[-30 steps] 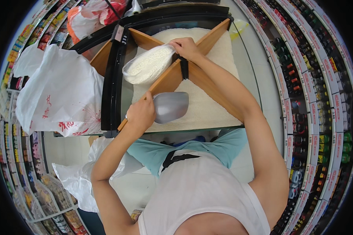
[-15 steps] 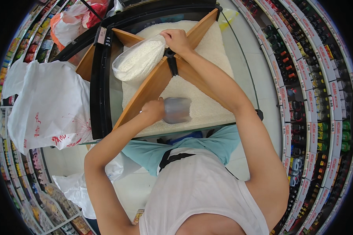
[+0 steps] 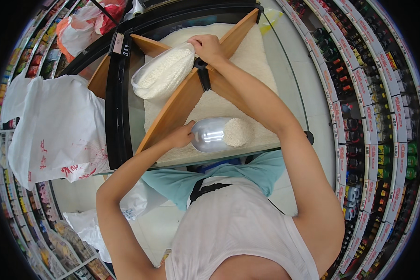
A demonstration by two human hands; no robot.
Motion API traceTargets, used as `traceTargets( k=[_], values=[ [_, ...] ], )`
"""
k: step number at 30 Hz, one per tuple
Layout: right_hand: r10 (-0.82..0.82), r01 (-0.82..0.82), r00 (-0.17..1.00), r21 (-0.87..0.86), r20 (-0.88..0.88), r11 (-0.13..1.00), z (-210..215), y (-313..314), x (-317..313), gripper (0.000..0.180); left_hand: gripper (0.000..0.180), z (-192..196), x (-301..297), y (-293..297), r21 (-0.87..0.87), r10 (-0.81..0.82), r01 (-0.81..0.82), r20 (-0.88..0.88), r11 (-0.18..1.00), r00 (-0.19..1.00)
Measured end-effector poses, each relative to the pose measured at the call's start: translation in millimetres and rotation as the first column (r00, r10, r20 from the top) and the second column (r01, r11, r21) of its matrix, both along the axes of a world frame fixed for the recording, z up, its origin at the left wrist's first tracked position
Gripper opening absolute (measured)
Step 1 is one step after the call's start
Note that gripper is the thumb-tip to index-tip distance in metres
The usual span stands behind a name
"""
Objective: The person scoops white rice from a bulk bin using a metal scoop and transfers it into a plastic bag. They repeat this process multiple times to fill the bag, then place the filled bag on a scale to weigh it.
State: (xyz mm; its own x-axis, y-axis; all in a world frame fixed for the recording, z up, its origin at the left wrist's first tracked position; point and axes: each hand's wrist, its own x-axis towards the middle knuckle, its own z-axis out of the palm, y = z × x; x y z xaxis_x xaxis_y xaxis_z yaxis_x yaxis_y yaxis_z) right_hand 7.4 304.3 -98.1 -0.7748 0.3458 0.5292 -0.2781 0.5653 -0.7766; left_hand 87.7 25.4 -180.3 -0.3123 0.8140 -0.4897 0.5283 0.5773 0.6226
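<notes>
My left hand [image 3: 181,135] is closed on the handle of a shiny metal scoop [image 3: 208,136], just over the rice in the near compartment. A heap of white rice [image 3: 237,132] lies at the scoop's front end. My right hand [image 3: 208,48] pinches the gathered top of a clear plastic bag [image 3: 159,78]. The bag is partly filled with white rice and leans against a wooden divider [image 3: 176,108] in the left compartment. Most of the scoop's handle is hidden in my left fingers.
Crossing wooden dividers meet at a black bracket [image 3: 202,77], splitting the glass-sided bin. A black frame [image 3: 120,112] edges it on the left. Beside it hangs a large white plastic bag [image 3: 63,133]. Shelves of bottles [image 3: 352,133] line the right side.
The scoop has turned from bottom-up to bowl-up and now carries a heap of rice. My left hand has moved slightly down. My right hand keeps its hold on the bag.
</notes>
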Motion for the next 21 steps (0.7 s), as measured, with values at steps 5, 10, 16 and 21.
traceTargets(
  k=[5,10,16,21],
  values=[
    [-0.001,0.002,1.000,0.039,-0.002,0.999,-0.1,1.4,-0.4,0.017,0.030,15.9,8.4,-33.4,0.229,0.140,-0.190,0.215,0.955,0.966],
    [0.013,-0.013,1.000,0.024,-0.019,1.000,0.8,0.3,1.0,0.018,0.029,95.1,34.8,-33.6,0.156,0.403,-0.405,0.047,0.901,0.914],
    [0.029,-0.029,0.999,0.000,0.017,1.000,2.5,-0.5,2.5,0.018,0.028,108.0,39.8,-49.1,0.173,0.457,-0.460,0.055,0.871,0.888],
    [0.019,-0.020,0.999,0.027,0.028,0.999,0.7,1.4,0.9,0.019,0.031,126.5,49.8,-64.8,0.238,0.461,-0.432,-0.077,0.870,0.884]
  ],
)
